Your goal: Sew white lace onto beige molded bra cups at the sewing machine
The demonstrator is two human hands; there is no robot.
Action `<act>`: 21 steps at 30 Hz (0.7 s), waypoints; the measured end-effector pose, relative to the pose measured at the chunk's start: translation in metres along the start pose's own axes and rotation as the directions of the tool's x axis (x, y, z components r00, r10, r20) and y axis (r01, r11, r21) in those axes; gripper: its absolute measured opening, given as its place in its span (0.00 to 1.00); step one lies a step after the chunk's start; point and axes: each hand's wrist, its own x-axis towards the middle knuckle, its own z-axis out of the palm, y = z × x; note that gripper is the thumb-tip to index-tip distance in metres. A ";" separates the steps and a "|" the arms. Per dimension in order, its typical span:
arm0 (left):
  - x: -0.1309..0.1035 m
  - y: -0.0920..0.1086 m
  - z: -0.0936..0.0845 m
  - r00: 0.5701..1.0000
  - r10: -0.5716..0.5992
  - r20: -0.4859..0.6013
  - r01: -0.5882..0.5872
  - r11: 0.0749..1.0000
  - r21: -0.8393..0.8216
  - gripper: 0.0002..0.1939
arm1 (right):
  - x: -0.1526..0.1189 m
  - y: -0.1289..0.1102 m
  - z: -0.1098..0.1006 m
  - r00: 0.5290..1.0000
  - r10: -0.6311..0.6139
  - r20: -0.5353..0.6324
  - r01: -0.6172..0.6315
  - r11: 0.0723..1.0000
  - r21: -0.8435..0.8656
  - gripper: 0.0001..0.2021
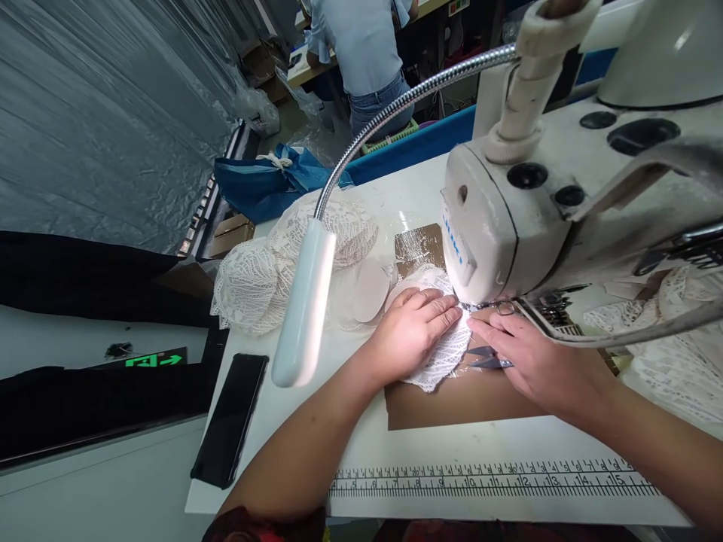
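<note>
Here we are at the sewing machine [491, 226], and the white lace piece [446, 365] lies right at the near-left foot of its head, the far edge tucked in close under it. The left hand [412, 331] is spread flat on top, fingers together and pointing right, pressing the lace down rather than closing around it. Over on the right, the right hand [536, 361] comes in with its fingertips by the lace's right edge, fingers partly bent; small snips [489, 357] poke out beneath it, blades towards the left, but their handles are hidden, so whether they are gripped I cannot tell. How far along? This piece is in place at the head and not yet off it; any stitching is hidden by hands and machine. More lace pieces [245, 282] sit heaped at the far left, with a pale round pad [370, 290] beside them, and further lace [678, 361] lies at the right; which are worked and which are left, there is no telling. Beneath the hands, a brown sheet [452, 410] covers part of the white table [474, 444], the black phone [230, 421] over to the left.
</note>
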 end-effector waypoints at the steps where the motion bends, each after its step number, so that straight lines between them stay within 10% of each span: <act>1: 0.000 0.000 0.000 1.000 -0.010 0.006 0.010 1.000 -0.001 0.16 | 0.001 0.000 -0.001 1.000 -0.003 0.003 0.003 1.000 -0.001 0.27; 15: 0.001 0.005 0.002 0.975 -0.221 -0.019 0.222 0.975 0.025 0.19 | 0.014 -0.003 -0.028 0.999 0.037 0.014 -0.037 0.997 0.075 0.22; 21: -0.010 0.046 -0.039 0.900 -0.359 0.247 0.371 0.929 -0.001 0.26 | 0.009 0.005 -0.029 0.997 0.074 0.013 -0.075 0.952 0.298 0.20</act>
